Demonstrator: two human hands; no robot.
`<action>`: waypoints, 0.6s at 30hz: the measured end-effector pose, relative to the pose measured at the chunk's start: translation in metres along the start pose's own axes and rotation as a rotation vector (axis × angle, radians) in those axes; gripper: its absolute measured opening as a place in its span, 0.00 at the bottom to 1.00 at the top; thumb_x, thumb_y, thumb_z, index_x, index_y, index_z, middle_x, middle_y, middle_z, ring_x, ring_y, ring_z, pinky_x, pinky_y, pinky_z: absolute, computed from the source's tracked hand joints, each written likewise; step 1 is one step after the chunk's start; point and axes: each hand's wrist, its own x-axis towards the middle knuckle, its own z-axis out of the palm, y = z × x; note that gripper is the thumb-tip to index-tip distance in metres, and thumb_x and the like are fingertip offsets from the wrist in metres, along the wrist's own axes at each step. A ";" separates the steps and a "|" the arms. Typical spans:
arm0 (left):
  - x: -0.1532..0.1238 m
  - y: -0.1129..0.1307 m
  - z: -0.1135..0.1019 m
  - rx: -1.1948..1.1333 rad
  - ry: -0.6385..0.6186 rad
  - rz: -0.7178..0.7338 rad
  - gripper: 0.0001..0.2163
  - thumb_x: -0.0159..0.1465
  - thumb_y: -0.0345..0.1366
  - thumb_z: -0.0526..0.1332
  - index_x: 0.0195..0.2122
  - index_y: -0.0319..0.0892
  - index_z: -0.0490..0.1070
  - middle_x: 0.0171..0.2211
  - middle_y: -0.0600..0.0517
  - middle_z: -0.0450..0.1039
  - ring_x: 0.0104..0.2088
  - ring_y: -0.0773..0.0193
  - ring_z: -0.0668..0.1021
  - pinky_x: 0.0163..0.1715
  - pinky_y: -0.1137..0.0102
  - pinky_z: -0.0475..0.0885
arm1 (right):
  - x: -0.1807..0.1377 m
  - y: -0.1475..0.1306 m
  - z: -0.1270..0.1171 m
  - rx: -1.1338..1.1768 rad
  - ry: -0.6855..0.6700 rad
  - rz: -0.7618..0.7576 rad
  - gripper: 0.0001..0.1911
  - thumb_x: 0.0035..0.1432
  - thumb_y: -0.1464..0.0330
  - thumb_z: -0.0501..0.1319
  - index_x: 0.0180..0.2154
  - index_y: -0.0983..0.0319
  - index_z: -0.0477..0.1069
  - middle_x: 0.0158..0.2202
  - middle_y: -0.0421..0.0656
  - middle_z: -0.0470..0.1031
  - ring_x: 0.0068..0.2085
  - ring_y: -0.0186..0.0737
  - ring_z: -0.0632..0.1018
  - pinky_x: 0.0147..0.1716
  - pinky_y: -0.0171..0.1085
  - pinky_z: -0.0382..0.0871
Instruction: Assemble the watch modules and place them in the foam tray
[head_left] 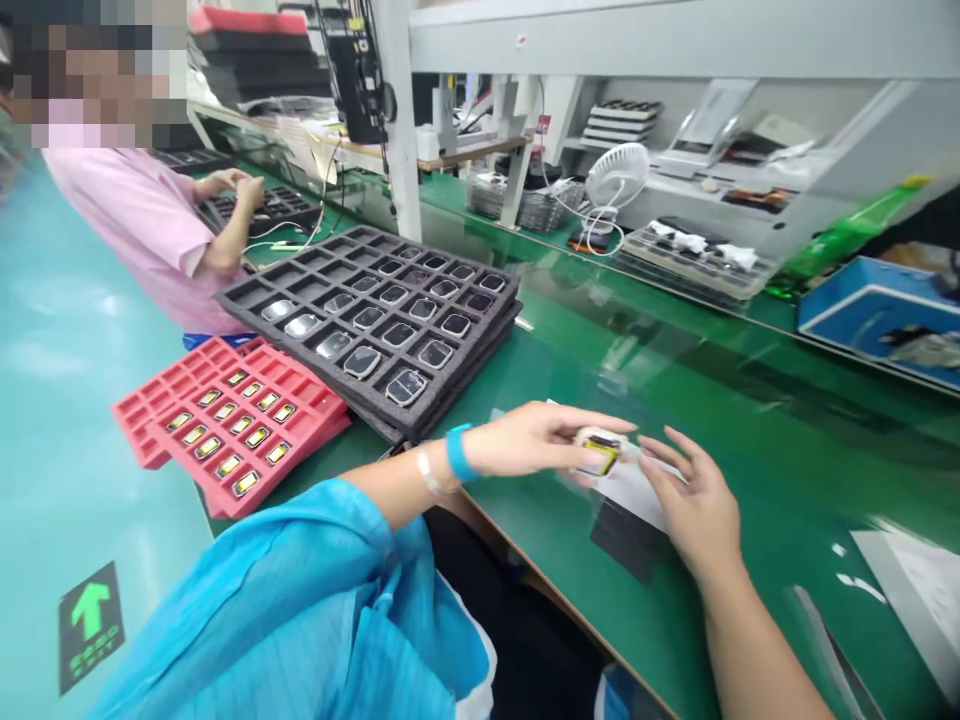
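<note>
My left hand (536, 440), with a blue wristband, pinches a small squarish watch part (598, 455) between thumb and fingers. The part is pale at the rim, with yellow and black on its face. Close on its right, my right hand (697, 500) has its fingers apart and curved toward it; whether the fingertips touch it I cannot tell. Under both hands lie a white sheet (634, 492) and a dark flat card (628, 538) on the green bench (555, 570).
A black foam tray (457, 375) of glass-faced watch bodies stands left, beside red foam trays (300, 385) of yellow-marked parts. Tweezers (832, 645) and papers (911, 590) lie right. Behind are a white fan (619, 175) and a blue bin (862, 300). A co-worker in pink (142, 220) sits far left.
</note>
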 end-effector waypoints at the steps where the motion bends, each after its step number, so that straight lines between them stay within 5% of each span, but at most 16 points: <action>1: -0.024 0.015 -0.004 -0.121 -0.036 -0.060 0.26 0.62 0.40 0.63 0.61 0.44 0.66 0.50 0.42 0.76 0.48 0.54 0.79 0.44 0.64 0.74 | 0.000 0.000 -0.001 -0.018 0.022 -0.001 0.35 0.49 0.48 0.66 0.55 0.57 0.66 0.49 0.51 0.78 0.47 0.52 0.81 0.53 0.55 0.73; 2: -0.046 0.029 -0.010 -0.173 -0.041 -0.117 0.26 0.62 0.42 0.62 0.61 0.44 0.66 0.52 0.41 0.74 0.49 0.52 0.79 0.44 0.63 0.74 | 0.001 0.000 -0.001 -0.040 0.040 0.004 0.34 0.50 0.48 0.65 0.54 0.56 0.67 0.48 0.50 0.79 0.48 0.52 0.80 0.54 0.56 0.72; 4: -0.083 0.053 -0.030 -0.079 0.149 -0.105 0.25 0.60 0.42 0.64 0.59 0.44 0.68 0.52 0.41 0.74 0.49 0.51 0.78 0.44 0.63 0.75 | 0.000 -0.002 0.001 -0.086 0.061 0.024 0.31 0.50 0.48 0.63 0.53 0.56 0.69 0.45 0.48 0.80 0.49 0.53 0.80 0.55 0.56 0.71; 10: -0.133 0.083 -0.159 0.954 1.235 0.059 0.24 0.46 0.33 0.74 0.46 0.43 0.75 0.45 0.47 0.74 0.49 0.54 0.74 0.51 0.65 0.68 | -0.005 -0.012 0.004 -0.174 0.074 0.036 0.28 0.50 0.48 0.62 0.48 0.55 0.72 0.42 0.47 0.81 0.48 0.53 0.80 0.53 0.55 0.71; 14: -0.151 0.096 -0.226 1.208 1.393 -0.205 0.15 0.50 0.33 0.73 0.38 0.41 0.72 0.34 0.53 0.71 0.47 0.55 0.71 0.56 0.62 0.62 | -0.005 -0.014 0.004 -0.223 0.064 -0.013 0.27 0.51 0.47 0.61 0.47 0.57 0.73 0.41 0.48 0.81 0.45 0.54 0.81 0.48 0.54 0.74; 18: -0.143 0.107 -0.207 0.990 1.341 -0.392 0.11 0.55 0.35 0.71 0.29 0.41 0.68 0.24 0.57 0.67 0.44 0.59 0.70 0.55 0.65 0.63 | -0.004 -0.017 0.003 -0.211 0.078 -0.088 0.26 0.54 0.50 0.60 0.47 0.59 0.73 0.40 0.49 0.81 0.43 0.52 0.81 0.45 0.50 0.75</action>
